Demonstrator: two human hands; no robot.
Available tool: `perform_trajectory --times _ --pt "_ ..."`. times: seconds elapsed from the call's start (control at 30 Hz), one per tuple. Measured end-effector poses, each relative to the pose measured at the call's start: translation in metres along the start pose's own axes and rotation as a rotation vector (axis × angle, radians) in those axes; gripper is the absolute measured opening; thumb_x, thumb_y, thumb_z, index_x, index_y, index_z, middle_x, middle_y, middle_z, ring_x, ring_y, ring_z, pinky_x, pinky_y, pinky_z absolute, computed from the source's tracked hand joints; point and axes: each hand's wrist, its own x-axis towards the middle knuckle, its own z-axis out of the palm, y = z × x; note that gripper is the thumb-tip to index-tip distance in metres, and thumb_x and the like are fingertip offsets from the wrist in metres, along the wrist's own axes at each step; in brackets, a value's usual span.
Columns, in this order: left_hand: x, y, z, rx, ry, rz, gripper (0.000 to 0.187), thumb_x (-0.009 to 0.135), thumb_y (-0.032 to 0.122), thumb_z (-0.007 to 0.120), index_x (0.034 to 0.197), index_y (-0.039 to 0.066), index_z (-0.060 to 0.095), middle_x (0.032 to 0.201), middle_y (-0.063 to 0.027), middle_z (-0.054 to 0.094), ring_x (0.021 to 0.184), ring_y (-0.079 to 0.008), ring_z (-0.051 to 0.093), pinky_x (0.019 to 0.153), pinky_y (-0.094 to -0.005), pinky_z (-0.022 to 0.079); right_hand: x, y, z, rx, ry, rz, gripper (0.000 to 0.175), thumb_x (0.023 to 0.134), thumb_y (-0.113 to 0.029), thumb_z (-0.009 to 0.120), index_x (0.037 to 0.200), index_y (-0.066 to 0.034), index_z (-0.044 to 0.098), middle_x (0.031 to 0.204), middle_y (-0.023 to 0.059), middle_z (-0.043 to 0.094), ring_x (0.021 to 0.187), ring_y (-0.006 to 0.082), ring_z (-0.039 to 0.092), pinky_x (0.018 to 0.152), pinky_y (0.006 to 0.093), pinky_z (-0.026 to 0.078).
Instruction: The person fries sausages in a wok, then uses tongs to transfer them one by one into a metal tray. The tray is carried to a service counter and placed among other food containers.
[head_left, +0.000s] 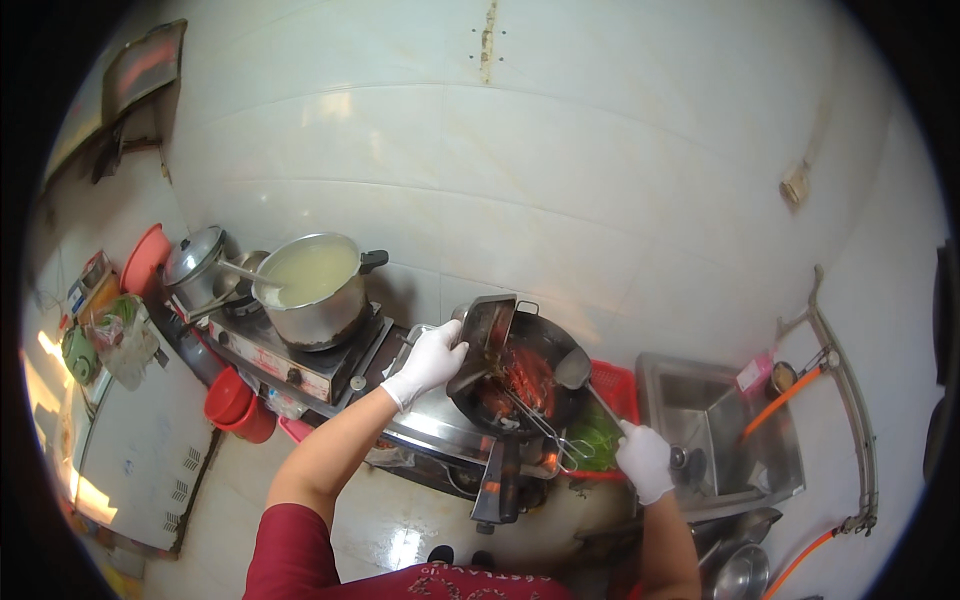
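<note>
My left hand (431, 360), in a white glove, grips the edge of a rectangular metal pan (487, 326). The pan is tilted over a black wok (465, 412), and dark contents show at its lower end. Red-brown food (529, 379) lies in the wok, too blurred to identify. My right hand (645, 459), also gloved, holds the handle of a metal wok spatula (574, 369), whose blade is over the wok's right side. Metal tongs (551, 429) rest across the near rim. The wok's dark handle (501, 480) points towards me.
Left of the wok, a big pot (319, 300) of pale liquid with a ladle stands on a gas stove (277, 364). To the right are a red basket (619, 382) of green leaves and a steel sink (716, 420). Red buckets (232, 401) stand by a white cabinet (135, 450).
</note>
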Motion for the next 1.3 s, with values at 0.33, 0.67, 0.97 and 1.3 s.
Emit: perform_trajectory --times 0.33,0.67,0.97,1.3 --pt "-0.011 0.024 -0.005 0.377 0.082 0.448 0.007 0.087 0.007 0.059 0.087 0.004 0.053 0.077 -0.0166 0.058 0.072 -0.0372 0.062 0.063 -0.0472 0.051 0.01 -0.006 -0.032 -0.032 -0.083 -0.036 0.019 0.082 -0.018 0.064 0.097 -0.0128 0.075 0.086 0.0135 0.071 0.082 0.0323 0.069 0.075 0.0442 0.055" --pt "-0.024 0.024 -0.004 0.302 0.078 0.388 0.01 0.086 0.007 0.061 0.086 0.004 0.052 0.079 -0.0174 0.057 0.076 -0.0385 0.062 0.065 -0.0474 0.05 0.025 -0.013 -0.049 -0.199 -0.108 -0.039 0.011 0.078 -0.015 0.063 0.082 -0.0105 0.073 0.08 0.0158 0.07 0.081 0.0325 0.07 0.072 0.0441 0.056" --pt "-0.027 0.015 0.0 0.044 0.142 0.199 0.016 0.088 0.007 0.065 0.086 0.0 0.051 0.077 -0.0191 0.058 0.072 -0.0399 0.06 0.065 -0.0434 0.049 0.064 0.028 -0.011 0.387 -0.528 0.028 0.033 0.081 -0.015 0.07 0.112 -0.0039 0.073 0.085 0.0157 0.074 0.067 0.0228 0.071 0.063 0.0343 0.056" --pt "-0.025 0.009 -0.007 -0.031 0.211 0.108 0.023 0.089 0.012 0.067 0.083 -0.001 0.05 0.064 -0.0141 0.047 0.057 -0.0201 0.044 0.056 -0.0351 0.042 0.019 -0.017 0.051 -0.033 0.242 -0.331 0.014 0.08 -0.018 0.059 0.081 -0.0112 0.071 0.09 0.0112 0.067 0.088 0.0306 0.063 0.074 0.0455 0.049"
